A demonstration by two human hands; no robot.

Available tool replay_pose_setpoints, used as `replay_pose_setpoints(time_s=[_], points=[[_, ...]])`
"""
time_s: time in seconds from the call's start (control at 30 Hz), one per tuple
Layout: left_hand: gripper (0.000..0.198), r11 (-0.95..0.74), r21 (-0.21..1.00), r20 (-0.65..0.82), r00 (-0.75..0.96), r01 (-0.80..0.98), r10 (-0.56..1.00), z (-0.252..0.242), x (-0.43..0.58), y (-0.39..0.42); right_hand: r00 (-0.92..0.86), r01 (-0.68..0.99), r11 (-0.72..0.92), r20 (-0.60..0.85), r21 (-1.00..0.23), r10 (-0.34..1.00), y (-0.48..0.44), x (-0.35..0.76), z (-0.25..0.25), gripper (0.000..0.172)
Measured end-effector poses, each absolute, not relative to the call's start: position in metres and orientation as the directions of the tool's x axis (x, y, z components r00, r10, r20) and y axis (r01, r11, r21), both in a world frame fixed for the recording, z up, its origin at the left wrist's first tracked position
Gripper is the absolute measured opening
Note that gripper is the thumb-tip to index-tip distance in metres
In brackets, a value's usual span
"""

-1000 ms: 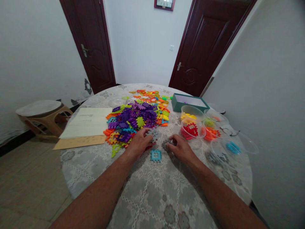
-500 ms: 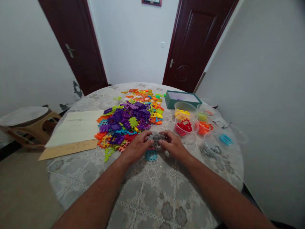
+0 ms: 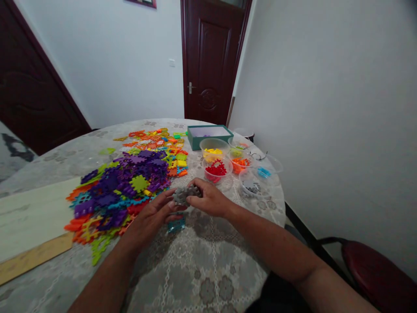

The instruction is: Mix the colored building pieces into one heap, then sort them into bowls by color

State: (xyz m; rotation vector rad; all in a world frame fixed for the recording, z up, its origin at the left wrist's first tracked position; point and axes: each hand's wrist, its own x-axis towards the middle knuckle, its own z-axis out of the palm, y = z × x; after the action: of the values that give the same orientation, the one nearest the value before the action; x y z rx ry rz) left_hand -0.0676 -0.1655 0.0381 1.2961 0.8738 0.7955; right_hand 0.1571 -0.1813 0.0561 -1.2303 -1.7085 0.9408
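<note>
Both hands meet over the round table (image 3: 211,278) and hold grey toothed plastic pieces (image 3: 185,194) between them. My left hand (image 3: 153,216) has its fingers curled against the pieces from the left. My right hand (image 3: 210,200) pinches them from the right. A teal piece (image 3: 177,224) lies flat on the cloth just under the hands. A big heap of purple, orange, green and yellow pieces (image 3: 130,178) spreads to the left of the hands.
Clear tubs stand beyond the hands: red pieces (image 3: 216,168), yellow (image 3: 213,150), orange (image 3: 240,163), grey (image 3: 252,188), blue (image 3: 264,172). A green box (image 3: 208,132) sits behind them. Pale boards (image 3: 32,217) lie at the left. A red chair (image 3: 378,269) is at the right.
My two hands came together, each bringing a grey piece off the table, and now hold them joined. The view has swung to the right.
</note>
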Motion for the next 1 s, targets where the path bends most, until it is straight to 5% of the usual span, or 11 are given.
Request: replay_pose_setpoints(time_s=[0.2,0.43,0.7,1.0], points=[[0.069,-0.034,0.983,-0.045,0.421,0.179,0.906,0.039,-0.072,-0.159,-0.04,0.551,0.238,0.259,-0.8,0.965,-0.205,0.223,0.102,0.02],[0.047,-0.176,0.845,0.051,0.251,0.506,0.967,0.041,-0.075,-0.157,0.162,0.822,0.011,0.253,-0.569,0.954,-0.236,0.331,0.105,0.03],[0.037,-0.149,0.824,0.151,0.042,0.546,0.988,0.05,-0.081,-0.157,0.133,0.899,-0.101,0.046,-0.426,0.99,-0.239,0.366,0.08,0.03],[0.033,-0.139,0.854,0.171,-0.018,0.502,0.985,0.049,-0.082,-0.156,0.208,0.917,-0.117,0.205,-0.382,0.956,-0.233,0.352,0.086,0.027]])
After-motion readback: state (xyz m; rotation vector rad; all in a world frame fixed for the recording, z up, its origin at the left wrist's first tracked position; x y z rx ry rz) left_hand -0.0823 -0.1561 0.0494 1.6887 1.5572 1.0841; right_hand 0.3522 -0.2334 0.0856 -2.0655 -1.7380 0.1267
